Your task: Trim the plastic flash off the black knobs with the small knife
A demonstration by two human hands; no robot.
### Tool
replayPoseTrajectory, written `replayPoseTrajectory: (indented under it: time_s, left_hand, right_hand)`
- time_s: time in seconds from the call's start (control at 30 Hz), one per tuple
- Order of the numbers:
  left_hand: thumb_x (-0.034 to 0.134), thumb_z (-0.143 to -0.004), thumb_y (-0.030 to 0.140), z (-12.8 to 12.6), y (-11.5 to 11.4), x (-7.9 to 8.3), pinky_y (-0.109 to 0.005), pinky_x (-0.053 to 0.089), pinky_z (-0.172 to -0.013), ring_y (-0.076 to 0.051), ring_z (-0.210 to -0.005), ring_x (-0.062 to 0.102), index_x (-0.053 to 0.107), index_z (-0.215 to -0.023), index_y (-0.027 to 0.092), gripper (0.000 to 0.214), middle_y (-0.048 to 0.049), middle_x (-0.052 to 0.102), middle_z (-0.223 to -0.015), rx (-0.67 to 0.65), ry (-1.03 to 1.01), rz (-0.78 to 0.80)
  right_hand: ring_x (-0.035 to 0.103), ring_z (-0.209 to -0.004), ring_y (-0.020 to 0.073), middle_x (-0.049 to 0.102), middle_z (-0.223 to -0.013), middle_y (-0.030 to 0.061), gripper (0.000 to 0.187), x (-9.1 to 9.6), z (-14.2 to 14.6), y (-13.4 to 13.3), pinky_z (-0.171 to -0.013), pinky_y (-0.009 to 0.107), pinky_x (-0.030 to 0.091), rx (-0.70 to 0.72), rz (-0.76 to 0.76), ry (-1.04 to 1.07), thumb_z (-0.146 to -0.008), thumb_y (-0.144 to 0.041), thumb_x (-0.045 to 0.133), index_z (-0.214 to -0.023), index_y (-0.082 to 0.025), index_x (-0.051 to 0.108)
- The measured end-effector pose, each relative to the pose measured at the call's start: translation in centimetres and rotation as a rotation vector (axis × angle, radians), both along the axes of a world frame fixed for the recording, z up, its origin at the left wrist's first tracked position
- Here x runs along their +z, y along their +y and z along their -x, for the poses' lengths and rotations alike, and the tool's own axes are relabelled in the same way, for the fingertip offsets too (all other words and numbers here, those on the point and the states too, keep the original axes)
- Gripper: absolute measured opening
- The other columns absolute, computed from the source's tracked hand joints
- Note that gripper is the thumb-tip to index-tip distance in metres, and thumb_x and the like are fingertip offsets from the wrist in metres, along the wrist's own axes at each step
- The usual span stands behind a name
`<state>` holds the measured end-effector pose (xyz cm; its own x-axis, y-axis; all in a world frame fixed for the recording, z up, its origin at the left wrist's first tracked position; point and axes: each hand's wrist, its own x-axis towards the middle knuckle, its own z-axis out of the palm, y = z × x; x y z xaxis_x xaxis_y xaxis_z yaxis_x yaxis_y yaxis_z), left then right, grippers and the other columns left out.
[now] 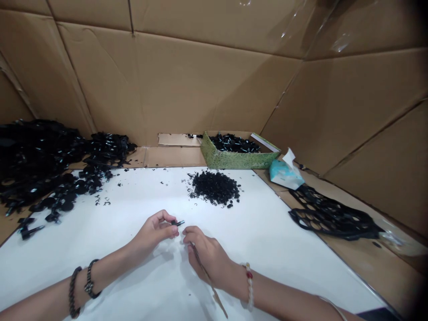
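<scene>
Between thumb and fingers, my left hand (159,227) pinches a small black part with a shiny metal pin (180,222) pointing right. Just to the right of it, my right hand (210,256) is curled round a thin brown stick-like tool (214,290), whose long end sticks out below the palm toward me. The fingertips of that hand are close to the pin, and I cannot tell whether they hold a second small piece. Beyond both hands lies a heap of tiny black clip-like rings (216,188) on the white board (143,196).
A green box (239,160) full of black parts with metal pins stands behind the heap. Many black parts (36,151) are piled at left, some spilling onto the board. At right are a tissue pack (286,173) and black perforated sheets (334,216). Cardboard walls (200,80) enclose the back.
</scene>
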<state>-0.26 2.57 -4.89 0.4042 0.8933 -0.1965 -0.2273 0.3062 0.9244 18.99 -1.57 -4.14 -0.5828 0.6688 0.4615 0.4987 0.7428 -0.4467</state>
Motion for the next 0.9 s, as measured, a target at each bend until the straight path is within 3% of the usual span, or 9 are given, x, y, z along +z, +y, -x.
replayPoseTrajectory:
  time_s: [0.3, 0.6, 0.77, 0.9]
  left_hand:
    - [0.072, -0.07, 0.026, -0.2, -0.8, 0.5, -0.021, 0.038, -0.061, -0.009, -0.071, 0.05, 0.051, -0.079, 0.019, 0.024, 0.0019, 0.051, -0.087, -0.018, 0.053, -0.116]
    - [0.07, -0.072, 0.023, -0.3, -0.7, 0.1, -0.021, 0.038, -0.065, -0.01, -0.075, 0.048, 0.049, -0.078, 0.019, 0.022, 0.0021, 0.048, -0.086, -0.038, 0.038, -0.187]
    - [0.068, -0.073, 0.025, -0.4, -0.8, -0.1, -0.022, 0.038, -0.063, -0.011, -0.073, 0.047, 0.051, -0.082, 0.019, 0.02, 0.0011, 0.05, -0.085, -0.076, 0.062, -0.195]
    - [0.069, -0.072, 0.026, -0.4, -0.8, 0.0, -0.023, 0.039, -0.065, -0.011, -0.073, 0.047, 0.053, -0.084, 0.019, 0.021, 0.0001, 0.05, -0.084, -0.068, 0.11, -0.214]
  right_hand:
    - [0.057, -0.087, 0.0165, 0.053, -0.098, 0.0091, 0.021, -0.1, 0.0, 0.0, -0.069, 0.028, 0.051, 0.013, 0.004, 0.024, -0.085, -0.009, 0.034, -0.104, -0.018, 0.038]
    - [0.054, -0.071, 0.0132, 0.053, -0.091, 0.0057, 0.015, -0.2, 0.0, 0.2, -0.061, 0.024, 0.046, -0.025, 0.11, 0.077, -0.089, -0.015, 0.033, -0.101, -0.02, 0.04]
    - [0.058, -0.062, 0.0108, 0.057, -0.081, 0.0013, 0.019, -0.5, -0.3, 0.6, -0.057, 0.023, 0.045, -0.202, 0.409, 0.304, -0.095, -0.031, 0.03, -0.105, -0.022, 0.043]
    - [0.055, -0.05, 0.0103, 0.056, -0.064, -0.0023, 0.032, -0.2, -0.7, 1.8, -0.049, 0.021, 0.042, -0.238, 0.687, 0.515, -0.096, -0.044, 0.023, -0.106, -0.021, 0.042]
